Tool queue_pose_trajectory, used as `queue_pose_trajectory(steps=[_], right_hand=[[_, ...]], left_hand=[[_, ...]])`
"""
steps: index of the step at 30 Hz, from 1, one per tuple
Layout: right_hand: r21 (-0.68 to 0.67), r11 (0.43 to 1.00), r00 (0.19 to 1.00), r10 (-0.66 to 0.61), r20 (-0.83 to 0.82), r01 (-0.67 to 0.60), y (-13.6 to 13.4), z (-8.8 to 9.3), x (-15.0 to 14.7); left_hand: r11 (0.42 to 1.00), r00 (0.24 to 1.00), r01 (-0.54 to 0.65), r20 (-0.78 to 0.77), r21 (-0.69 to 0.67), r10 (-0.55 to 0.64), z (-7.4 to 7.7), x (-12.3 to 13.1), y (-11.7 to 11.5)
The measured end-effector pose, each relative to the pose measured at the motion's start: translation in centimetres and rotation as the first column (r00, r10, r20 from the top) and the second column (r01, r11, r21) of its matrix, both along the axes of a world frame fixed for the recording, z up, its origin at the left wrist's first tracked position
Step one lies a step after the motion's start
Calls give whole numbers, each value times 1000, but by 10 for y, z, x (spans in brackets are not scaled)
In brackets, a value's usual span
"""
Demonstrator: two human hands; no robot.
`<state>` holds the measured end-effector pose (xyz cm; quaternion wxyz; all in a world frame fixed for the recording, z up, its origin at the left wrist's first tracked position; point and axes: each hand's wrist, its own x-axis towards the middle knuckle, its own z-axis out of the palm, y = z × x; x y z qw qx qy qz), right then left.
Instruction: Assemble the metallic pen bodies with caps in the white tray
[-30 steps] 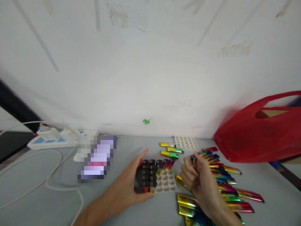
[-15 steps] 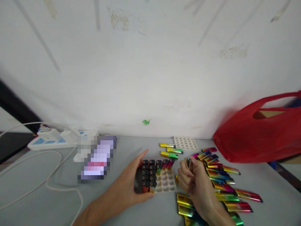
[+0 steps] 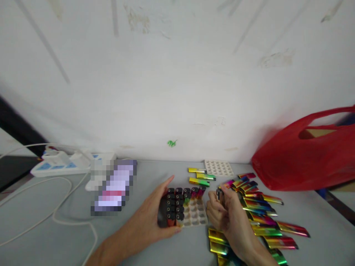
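A white lighter tray [image 3: 195, 217] stands on the grey table, its left columns and far row filled with upright lighters [image 3: 179, 203] whose black tops face up. My left hand [image 3: 155, 210] wraps round the tray's left side, thumb at the near edge and fingers at the far edge. Just right of the tray, my right hand [image 3: 226, 208] is closed round a lighter [image 3: 219, 193]; only its dark and metal top shows, the body hidden by the fingers. Under and beyond that hand lies a spread of shiny multicoloured lighters [image 3: 280, 243].
A second white tray [image 3: 219, 168] lies against the wall, with three lighters [image 3: 199, 181] beside it. The red bag [image 3: 305, 159] stands at the right. On the left are a phone [image 3: 116, 188], a power strip [image 3: 55, 166] and loose white cables [image 3: 73, 222].
My right hand has shifted slightly left, closer to the tray, with the lighter's top now showing more. My left hand stays on the tray.
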<state>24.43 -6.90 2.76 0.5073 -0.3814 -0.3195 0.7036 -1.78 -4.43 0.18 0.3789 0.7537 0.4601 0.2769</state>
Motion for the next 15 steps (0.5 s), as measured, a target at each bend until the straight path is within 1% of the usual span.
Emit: queue_pose_trajectory(steps=[3, 7, 9, 12, 15], right_hand=[[-10, 1000, 1000, 0, 24, 1, -1, -1, 0], [18, 1000, 1000, 1, 24, -2, -3, -2, -2], [18, 1000, 999, -8, 53, 7, -3, -3, -3], [27, 999, 992, -30, 121, 27, -2, -2, -5], [63, 998, 991, -35, 132, 27, -2, -2, -5]], left_hand=[[1000, 1000, 3, -4, 15, -3, -2, -1, 0], [1000, 1000, 12, -13, 7, -12, -6, -1, 2], [1000, 1000, 13, -16, 8, -13, -7, -1, 2], [1000, 1000, 12, -23, 12, -11, -5, -1, 1], [1000, 1000, 18, -16, -7, -18, -2, -1, 1]])
